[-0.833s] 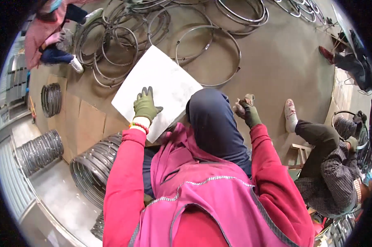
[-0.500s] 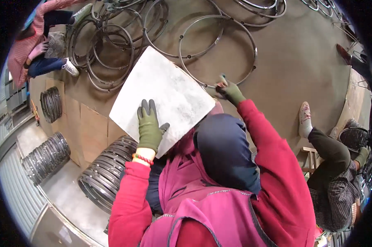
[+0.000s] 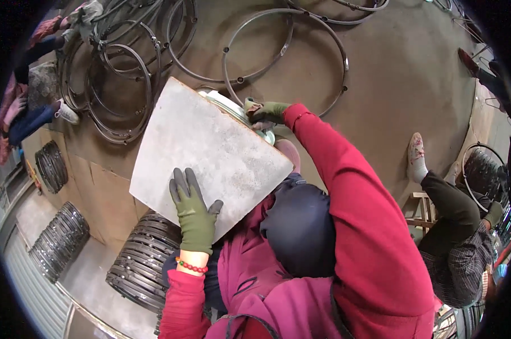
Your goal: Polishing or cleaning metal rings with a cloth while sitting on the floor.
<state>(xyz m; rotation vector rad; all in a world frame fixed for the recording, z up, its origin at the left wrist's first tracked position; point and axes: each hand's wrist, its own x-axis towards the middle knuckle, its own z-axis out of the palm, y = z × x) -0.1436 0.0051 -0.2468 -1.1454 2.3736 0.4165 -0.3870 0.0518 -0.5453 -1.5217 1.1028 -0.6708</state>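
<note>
A flat white-grey board (image 3: pixel 204 133) with brown, worn edges lies tilted over my lap. My left hand (image 3: pixel 194 217), in a green glove with dark fingertips, lies on its near part with the fingers stretched out. Beyond the board's far right edge, my gloved right hand (image 3: pixel 266 113) is closed around a small tan piece (image 3: pixel 252 107), whose kind I cannot make out. Right by that hand, a pale green-white rounded object (image 3: pixel 231 105) shows partly from under the board; the rest of it is hidden.
Large metal hoops (image 3: pixel 330 34) lie on the floor ahead, with more hoops (image 3: pixel 120 133) piled to the left. Bundles of dark rings (image 3: pixel 145 257) stand at my left. One person (image 3: pixel 21 116) sits at the far left, another (image 3: pixel 456 248) at the right with a hoop.
My right hand has moved left to the board's far edge. The board has shifted left and its far edge has lifted, showing the pale green-white object. My left hand stays on the board.
</note>
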